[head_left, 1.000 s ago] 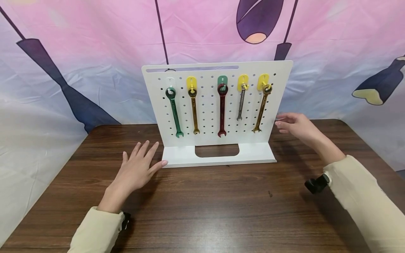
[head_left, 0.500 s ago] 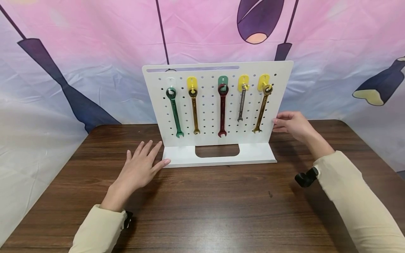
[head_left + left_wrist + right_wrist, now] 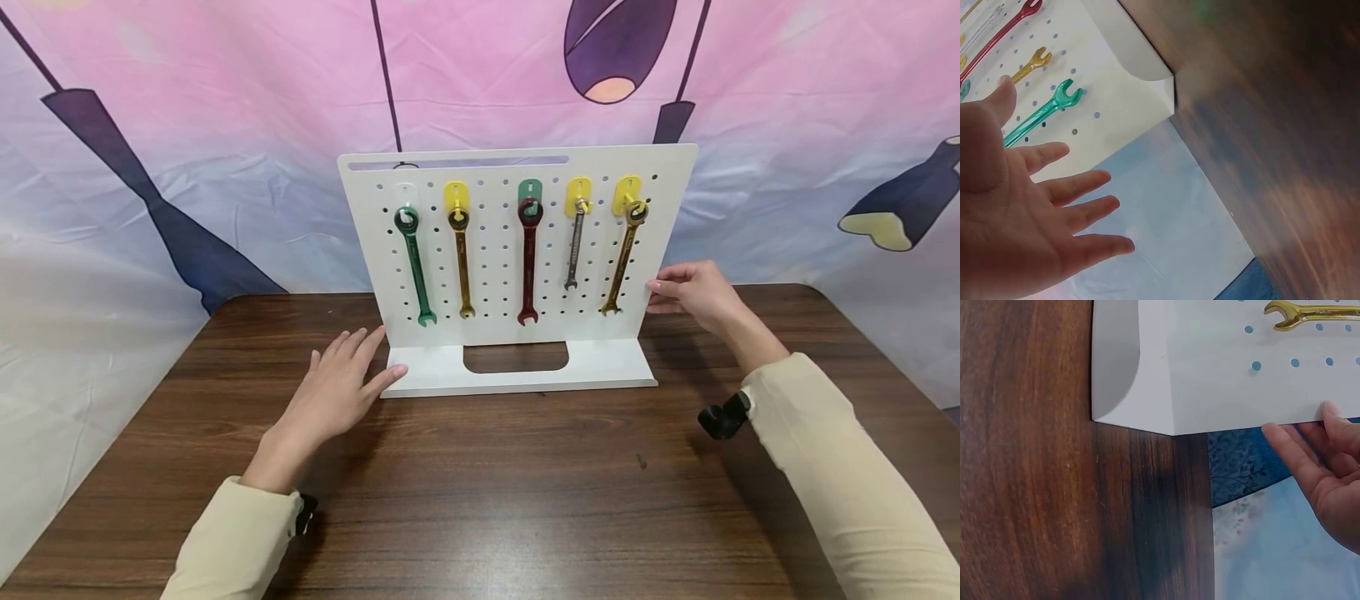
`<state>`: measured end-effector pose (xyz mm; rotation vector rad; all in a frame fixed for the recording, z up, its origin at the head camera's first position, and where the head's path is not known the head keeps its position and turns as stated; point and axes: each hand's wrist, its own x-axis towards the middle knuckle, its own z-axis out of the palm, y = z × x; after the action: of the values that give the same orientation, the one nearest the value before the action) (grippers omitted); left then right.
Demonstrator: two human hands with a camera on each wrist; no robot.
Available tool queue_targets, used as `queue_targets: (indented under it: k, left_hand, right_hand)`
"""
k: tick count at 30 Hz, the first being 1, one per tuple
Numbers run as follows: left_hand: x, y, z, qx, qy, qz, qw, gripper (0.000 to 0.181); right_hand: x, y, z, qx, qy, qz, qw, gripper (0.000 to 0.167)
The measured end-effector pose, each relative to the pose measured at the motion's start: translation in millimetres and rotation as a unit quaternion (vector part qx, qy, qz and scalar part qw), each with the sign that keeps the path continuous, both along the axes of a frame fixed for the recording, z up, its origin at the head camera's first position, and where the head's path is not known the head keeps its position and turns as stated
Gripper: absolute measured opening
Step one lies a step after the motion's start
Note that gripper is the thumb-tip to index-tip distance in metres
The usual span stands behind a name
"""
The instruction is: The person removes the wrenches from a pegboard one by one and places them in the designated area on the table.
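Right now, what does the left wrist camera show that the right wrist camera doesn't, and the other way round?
Only the left wrist view shows the left hand, fingers spread, plus the green wrench and the red wrench.

Only the right wrist view shows the right hand at the board's side edge, its thumb overlapping the front, and a leafy print on the cloth.

Both show part of the white pegboard, at least one gold wrench, the dark wooden table and the backdrop cloth.

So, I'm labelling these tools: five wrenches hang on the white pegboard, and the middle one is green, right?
Not quite: the middle wrench on the white pegboard is red, as the head view shows. Five hanging there is correct.
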<state>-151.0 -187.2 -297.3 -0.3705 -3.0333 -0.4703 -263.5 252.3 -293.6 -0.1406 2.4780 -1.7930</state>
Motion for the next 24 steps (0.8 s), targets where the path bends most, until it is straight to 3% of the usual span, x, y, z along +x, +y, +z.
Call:
queue_targets:
  k: [7,12,18,24]
  left_hand:
    - [-10.8,5.1,12.8,0.075,-0.011,-0.027,0.9968,0.067]
    - [-20.4,9.1,21.2,0.115,-0.014,-0.023,0.9931,0.066]
    - [-36.0,14.1,28.1,0.21,-0.017,-0.007,0.9776,0.059]
    - [-49.5,20.8,38.3,0.278,-0.015,0.002,0.9605,0.055]
  right_hand:
    - [-1.7,1,1.8,-0.014,-0.005,0.008,0.9999,0.024]
    - [-1.8,1,2.4,-0.015,-0.003,0.011,0.9998,0.023]
    - [-1.2,2,2.3,-0.014,-0.005,0.007,0.9999,0.022]
    - [-1.7,1,2.2,-0.016,-0.003,0.007,0.9998,0.022]
